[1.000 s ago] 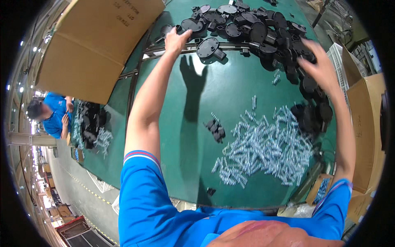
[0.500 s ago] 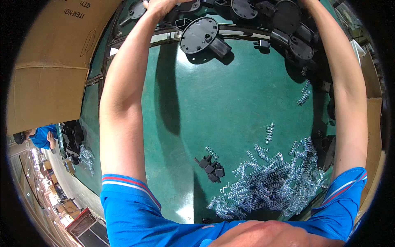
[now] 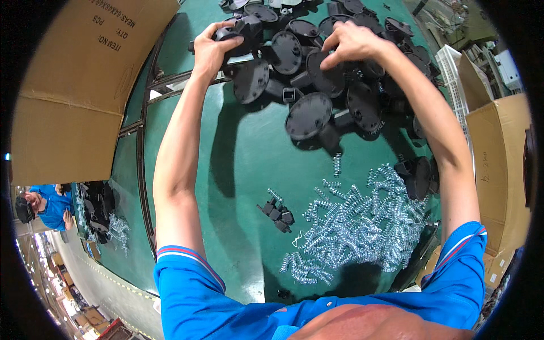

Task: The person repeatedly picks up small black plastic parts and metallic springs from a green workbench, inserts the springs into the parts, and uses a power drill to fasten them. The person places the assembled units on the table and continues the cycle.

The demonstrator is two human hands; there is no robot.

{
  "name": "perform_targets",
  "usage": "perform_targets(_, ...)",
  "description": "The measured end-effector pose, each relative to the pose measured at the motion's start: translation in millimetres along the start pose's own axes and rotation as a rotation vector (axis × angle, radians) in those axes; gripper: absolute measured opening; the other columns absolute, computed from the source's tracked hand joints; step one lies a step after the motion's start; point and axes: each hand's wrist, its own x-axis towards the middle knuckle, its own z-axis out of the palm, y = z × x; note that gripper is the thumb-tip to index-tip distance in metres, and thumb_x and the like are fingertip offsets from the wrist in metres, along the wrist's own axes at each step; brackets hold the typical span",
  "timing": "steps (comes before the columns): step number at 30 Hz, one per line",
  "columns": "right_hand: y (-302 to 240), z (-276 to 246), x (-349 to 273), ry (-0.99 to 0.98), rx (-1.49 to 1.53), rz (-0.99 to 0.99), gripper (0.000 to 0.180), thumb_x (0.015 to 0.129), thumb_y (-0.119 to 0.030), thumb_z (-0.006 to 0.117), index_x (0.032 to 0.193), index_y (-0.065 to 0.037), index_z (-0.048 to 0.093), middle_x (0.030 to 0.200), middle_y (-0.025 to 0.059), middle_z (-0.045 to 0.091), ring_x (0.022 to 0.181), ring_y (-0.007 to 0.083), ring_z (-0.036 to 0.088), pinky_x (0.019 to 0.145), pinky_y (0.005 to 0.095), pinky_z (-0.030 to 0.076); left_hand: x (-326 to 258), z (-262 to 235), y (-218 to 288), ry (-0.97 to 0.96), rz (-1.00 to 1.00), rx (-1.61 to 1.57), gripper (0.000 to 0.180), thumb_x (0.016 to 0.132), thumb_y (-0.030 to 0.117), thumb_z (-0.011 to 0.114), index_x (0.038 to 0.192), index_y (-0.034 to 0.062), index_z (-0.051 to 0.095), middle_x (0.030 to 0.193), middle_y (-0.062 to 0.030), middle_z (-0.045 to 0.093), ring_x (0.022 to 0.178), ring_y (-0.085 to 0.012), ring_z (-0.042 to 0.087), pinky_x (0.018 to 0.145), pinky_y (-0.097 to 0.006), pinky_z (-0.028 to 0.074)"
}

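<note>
My left hand (image 3: pixel 211 50) is at the far left of a heap of black plastic parts, its fingers and thumb closed round one black plastic part (image 3: pixel 228 34). Farther right, my right hand (image 3: pixel 352 44) reaches over the heap. Its thumb and fingers are bent but apart, close above a black disc-shaped part (image 3: pixel 326 76); no held thing shows in it. Many of these parts have a round flat disc and a square stub. Nearest to me in the heap lies a disc part (image 3: pixel 309 116) with its stub turned down to the right.
A large pile of metal springs (image 3: pixel 362 226) covers the near right of the green table (image 3: pixel 243 170). Small black blocks (image 3: pixel 276 216) lie left of it. Cardboard boxes stand at the left (image 3: pixel 68 113) and right (image 3: pixel 498 170). A person in blue (image 3: pixel 54 204) is at far left.
Both hands have come nearer and into full view. The heap of black disc parts has spread toward me over the far table, and the view has shifted.
</note>
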Motion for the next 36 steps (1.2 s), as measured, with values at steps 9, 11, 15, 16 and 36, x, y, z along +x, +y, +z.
perform_targets(9, -69, 41, -125, -0.036, 0.165, -0.390, 0.055, 0.076, -0.055, 0.068, 0.102, -0.007, 0.073, 0.080, 0.0152, 0.069, 0.082, 0.0320, 0.069, 0.074, 0.0440, 0.054, -105, 9, 6, -0.494, -0.382, 0.122, 0.049, 0.076, 0.017, 0.072, 0.120, -0.0004, 0.063, 0.104, -0.0092, 0.065, 0.089, -0.0164, 0.061, 0.085, -0.032, 0.050)
perform_targets(11, -53, -1, -129, -0.242, 0.440, -0.219, 0.055, 0.076, -0.055, 0.068, 0.102, -0.007, 0.072, 0.094, 0.0159, 0.070, 0.085, 0.0288, 0.069, 0.076, 0.0422, 0.054, -130, 15, 24, -0.516, -0.479, 0.004, 0.051, 0.075, 0.018, 0.073, 0.121, -0.0006, 0.062, 0.104, -0.0080, 0.065, 0.091, -0.0155, 0.060, 0.086, -0.031, 0.049)
perform_targets(15, 67, -9, -87, 0.495, -0.007, 0.279, 0.070, 0.081, -0.064, 0.061, 0.130, -0.015, 0.061, 0.129, 0.0151, 0.061, 0.119, 0.0328, 0.058, 0.098, 0.0401, 0.047, -146, 17, 51, -0.878, -0.494, 0.256, 0.061, 0.079, 0.044, 0.074, 0.121, 0.0010, 0.063, 0.101, -0.0077, 0.066, 0.095, -0.0154, 0.060, 0.090, -0.031, 0.047)
perform_targets(16, 94, -6, -82, 0.550, 0.015, 0.328, 0.063, 0.077, -0.058, 0.068, 0.120, -0.012, 0.066, 0.114, 0.0142, 0.064, 0.106, 0.0296, 0.061, 0.089, 0.0380, 0.048, -135, 22, 77, -0.966, -0.444, 0.634, 0.059, 0.081, 0.054, 0.071, 0.106, 0.0003, 0.069, 0.089, -0.0096, 0.069, 0.086, -0.0172, 0.064, 0.083, -0.033, 0.050)
perform_targets(36, 104, 53, -104, 0.199, 0.333, 0.137, 0.086, 0.065, -0.027, 0.063, 0.148, -0.021, 0.042, 0.124, 0.0144, 0.061, 0.107, 0.0281, 0.060, 0.097, 0.0364, 0.045, 22, 188, -14, -0.544, 0.588, 0.804, 0.023, 0.079, 0.007, 0.062, 0.098, 0.0085, 0.074, 0.096, -0.0169, 0.068, 0.095, -0.0345, 0.066, 0.083, -0.041, 0.053)
